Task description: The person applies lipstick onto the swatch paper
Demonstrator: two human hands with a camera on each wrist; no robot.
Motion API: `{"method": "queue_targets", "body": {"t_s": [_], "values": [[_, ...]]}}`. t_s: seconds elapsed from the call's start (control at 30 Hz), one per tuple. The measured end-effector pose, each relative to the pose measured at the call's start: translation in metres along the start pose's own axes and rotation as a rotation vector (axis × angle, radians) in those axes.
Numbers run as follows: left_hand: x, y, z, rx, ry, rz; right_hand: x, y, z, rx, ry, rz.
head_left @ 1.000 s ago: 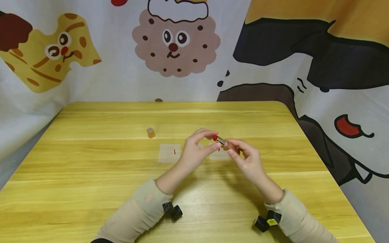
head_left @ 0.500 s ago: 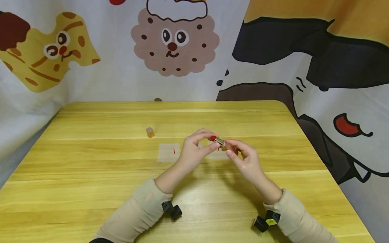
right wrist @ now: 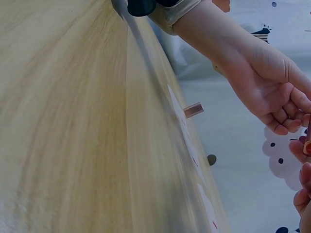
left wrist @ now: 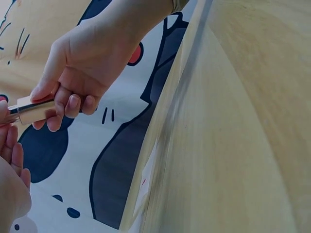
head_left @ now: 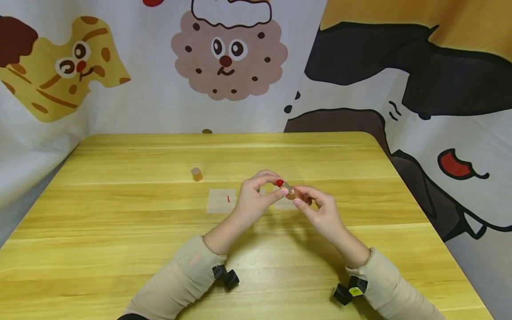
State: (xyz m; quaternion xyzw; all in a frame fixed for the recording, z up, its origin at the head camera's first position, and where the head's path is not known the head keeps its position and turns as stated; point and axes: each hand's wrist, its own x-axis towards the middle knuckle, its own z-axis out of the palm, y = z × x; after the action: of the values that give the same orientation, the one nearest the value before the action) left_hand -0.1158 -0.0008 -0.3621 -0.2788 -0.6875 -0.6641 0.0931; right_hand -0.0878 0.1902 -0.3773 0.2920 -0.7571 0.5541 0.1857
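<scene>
Above the middle of the table, both hands are on an uncapped lipstick (head_left: pixel 291 192) with a red tip, a silver inner tube and a rose-gold base. My right hand (head_left: pixel 323 214) pinches the base between thumb and fingers; the left wrist view shows this base (left wrist: pixel 36 111) from below. My left hand (head_left: pixel 253 198) pinches the upper end, its thumb at the silver tube and its index finger by the red tip (head_left: pixel 280 182). In the right wrist view the lipstick is mostly cut off at the edge. The rose-gold cap (head_left: pixel 197 174) stands on the table, farther back and left.
Whitish paper squares lie on the wooden table (head_left: pixel 140 222) behind the hands; the left paper (head_left: pixel 218 202) bears a short red stroke. Another paper (head_left: pixel 282 204) is partly hidden under the lipstick and hands. A cartoon-print curtain (head_left: pixel 152 102) hangs behind the table.
My right hand has shifted slightly left, closer to the left hand. The lipstick has turned a little, so less of its silver tube shows. The left hand has hardly moved.
</scene>
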Motion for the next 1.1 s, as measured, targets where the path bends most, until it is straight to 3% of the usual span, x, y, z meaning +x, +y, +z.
{"method": "queue_targets", "body": {"t_s": [1.1], "values": [[-0.0005, -0.0014, 0.0006, -0.001, 0.000, 0.024, -0.0008, -0.0006, 0.0016, -0.043, -0.021, -0.012]]}}
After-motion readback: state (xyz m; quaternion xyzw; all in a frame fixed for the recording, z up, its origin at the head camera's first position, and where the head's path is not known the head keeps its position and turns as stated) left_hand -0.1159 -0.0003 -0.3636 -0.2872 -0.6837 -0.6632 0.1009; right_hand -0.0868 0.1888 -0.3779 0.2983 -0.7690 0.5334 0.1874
